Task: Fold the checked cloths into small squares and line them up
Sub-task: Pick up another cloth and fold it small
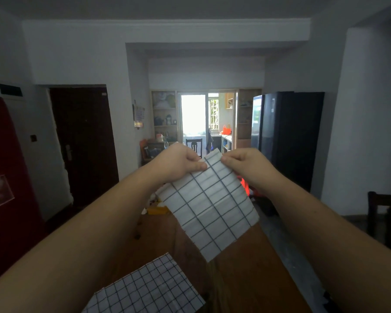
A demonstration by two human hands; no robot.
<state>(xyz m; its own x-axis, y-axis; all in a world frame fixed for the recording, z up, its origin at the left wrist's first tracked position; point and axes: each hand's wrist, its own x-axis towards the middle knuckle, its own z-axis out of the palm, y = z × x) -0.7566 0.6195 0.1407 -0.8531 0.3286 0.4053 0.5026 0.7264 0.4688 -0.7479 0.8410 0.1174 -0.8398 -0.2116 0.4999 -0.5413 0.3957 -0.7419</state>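
A checked cloth (147,288) lies flat on the brown table (253,279), close to me. Above the table I hold up another cloth (210,206) in the air. My left hand (178,162) pinches its top edge, and my right hand (246,167) pinches its top corner just beside it. The cloth hangs down tilted. Far behind it stand a dark door (84,141) and a black fridge (284,134).

You are working with both forearms bare, no sleeve showing anywhere up to the frame's edge. Your left hand (178,162) and right hand (246,166) are wearing no gloves, rings or watch; your wrists are showing no bands or markings.
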